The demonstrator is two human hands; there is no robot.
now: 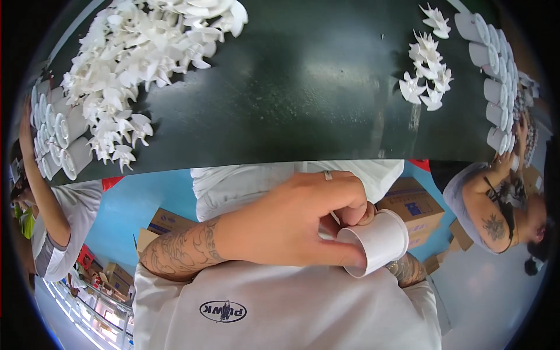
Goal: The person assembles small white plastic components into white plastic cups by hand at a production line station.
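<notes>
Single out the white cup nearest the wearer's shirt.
It is the white cup in the grip of the left hand, before the white shirt; the other white cups are out toward the picture's left and right sides.

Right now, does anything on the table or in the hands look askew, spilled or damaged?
Nothing plainly stands out. The left hand holds a white cup tilted; loose white pieces lie heaped on the table, with no visible damage.
</notes>
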